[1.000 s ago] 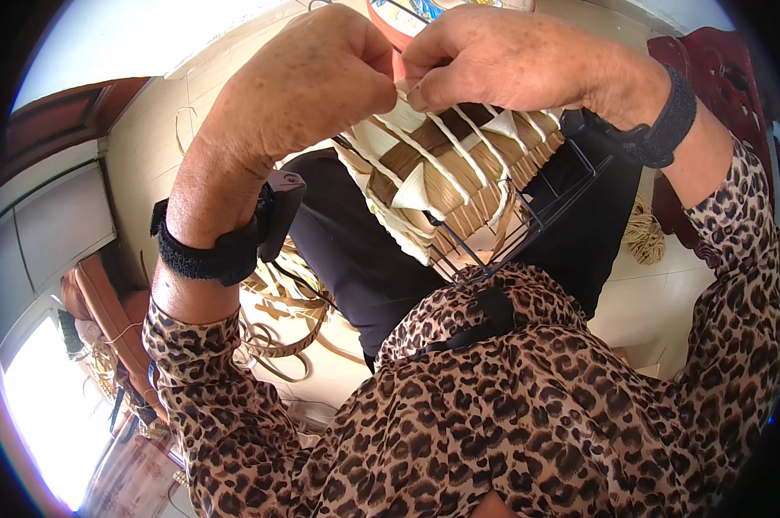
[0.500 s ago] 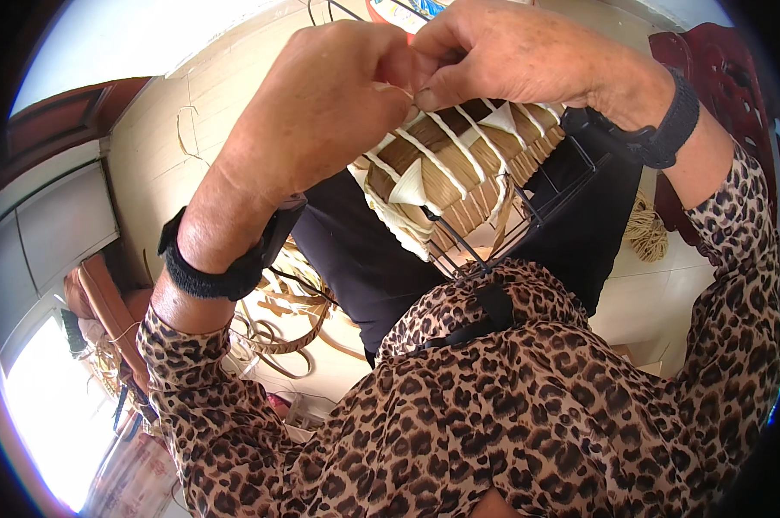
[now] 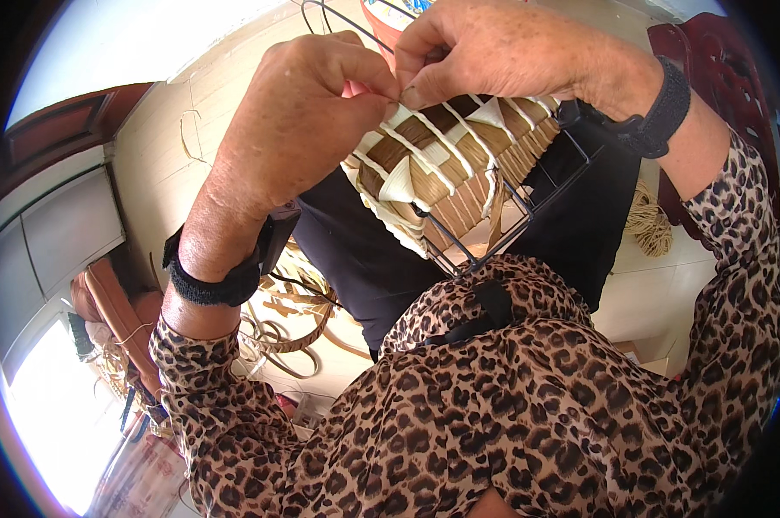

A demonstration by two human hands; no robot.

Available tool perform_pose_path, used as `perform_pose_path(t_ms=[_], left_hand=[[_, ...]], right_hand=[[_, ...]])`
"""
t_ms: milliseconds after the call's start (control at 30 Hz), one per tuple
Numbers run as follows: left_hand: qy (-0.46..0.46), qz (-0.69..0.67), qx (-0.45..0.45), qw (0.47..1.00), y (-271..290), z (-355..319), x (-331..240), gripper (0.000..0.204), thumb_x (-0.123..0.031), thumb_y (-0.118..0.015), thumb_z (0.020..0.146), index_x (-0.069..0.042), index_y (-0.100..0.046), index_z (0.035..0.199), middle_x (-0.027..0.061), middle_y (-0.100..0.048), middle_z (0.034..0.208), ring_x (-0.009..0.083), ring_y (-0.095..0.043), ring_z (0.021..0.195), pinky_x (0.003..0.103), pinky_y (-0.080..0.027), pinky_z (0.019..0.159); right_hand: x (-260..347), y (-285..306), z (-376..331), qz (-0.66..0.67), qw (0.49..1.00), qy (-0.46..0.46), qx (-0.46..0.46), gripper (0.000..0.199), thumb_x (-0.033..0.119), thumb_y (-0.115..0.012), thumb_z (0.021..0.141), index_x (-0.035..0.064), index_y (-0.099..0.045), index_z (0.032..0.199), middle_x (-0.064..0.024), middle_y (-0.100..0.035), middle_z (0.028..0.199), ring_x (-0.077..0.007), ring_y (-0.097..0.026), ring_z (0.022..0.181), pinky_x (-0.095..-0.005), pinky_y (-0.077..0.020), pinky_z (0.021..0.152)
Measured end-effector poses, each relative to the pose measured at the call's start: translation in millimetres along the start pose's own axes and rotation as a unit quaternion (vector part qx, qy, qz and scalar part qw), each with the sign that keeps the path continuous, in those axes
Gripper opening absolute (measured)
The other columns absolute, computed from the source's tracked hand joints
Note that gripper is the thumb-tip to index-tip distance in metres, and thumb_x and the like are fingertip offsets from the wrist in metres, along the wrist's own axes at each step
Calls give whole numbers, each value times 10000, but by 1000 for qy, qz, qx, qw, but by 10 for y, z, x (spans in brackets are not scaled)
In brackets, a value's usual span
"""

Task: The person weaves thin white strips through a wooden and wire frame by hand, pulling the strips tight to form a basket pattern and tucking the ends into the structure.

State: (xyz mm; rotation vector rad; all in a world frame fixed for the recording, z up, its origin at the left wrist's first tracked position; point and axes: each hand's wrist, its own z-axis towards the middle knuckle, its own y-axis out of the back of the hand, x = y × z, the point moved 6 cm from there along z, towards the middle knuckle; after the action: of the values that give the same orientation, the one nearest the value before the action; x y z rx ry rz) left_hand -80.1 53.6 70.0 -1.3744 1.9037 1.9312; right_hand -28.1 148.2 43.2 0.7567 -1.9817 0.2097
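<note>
Between my thighs rests a half-woven basket of brown and cream plant strips, crossed by twisted white cords, on a black wire frame. My left hand is closed at the basket's far edge, thumb and forefinger pinched together. Opposite it, my right hand also pinches, its thumb tip almost meeting the left fingertips. Whatever lies in the two pinches is too small and covered to make out. Folded cream triangles of strip show on the woven face below the hands. A loose brown strip hangs at the near side.
Coiled flat strips lie on the tiled floor left of my leg. A bundle of tan cord is on the floor to the right, by a dark red carved piece of furniture. A reddish container stands beyond the hands.
Both hands have shifted slightly left, still pinching at the basket's far edge. The basket and wire frame have tilted a little, showing more of the woven face.
</note>
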Motion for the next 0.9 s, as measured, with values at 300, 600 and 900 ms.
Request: perform_pose_path(t_ms=[300, 600, 900], left_hand=[[-3, -2, -43, 999, 44, -40, -108, 163, -76, -664, 759, -31, -647, 915, 20, -629, 820, 121, -578, 788, 260, -450, 781], [15, -58, -62, 996, 10, -100, 12, 92, -55, -633, 759, 5, -658, 824, 39, -605, 915, 120, -567, 850, 246, -441, 794], [-3, -49, -83, 995, -52, -46, 25, 98, -57, -637, 760, 31, -638, 804, 59, -600, 936, 147, -580, 864, 265, -464, 770]], right_hand=[[-88, 40, -98, 40, 999, -9, -22, 256, 222, -604, 840, 3, -642, 967, -90, -649, 807, -159, -581, 724, -299, -454, 663], [-12, 40, -544, -221, 900, 303, -222, 236, 53, -711, 693, 16, -601, 899, -83, -594, 865, -227, -592, 819, -316, -482, 732], [70, -91, -552, -294, 837, 386, -254, 245, 66, -733, 644, 29, -625, 860, -84, -576, 827, -259, -569, 784, -355, -472, 683]])
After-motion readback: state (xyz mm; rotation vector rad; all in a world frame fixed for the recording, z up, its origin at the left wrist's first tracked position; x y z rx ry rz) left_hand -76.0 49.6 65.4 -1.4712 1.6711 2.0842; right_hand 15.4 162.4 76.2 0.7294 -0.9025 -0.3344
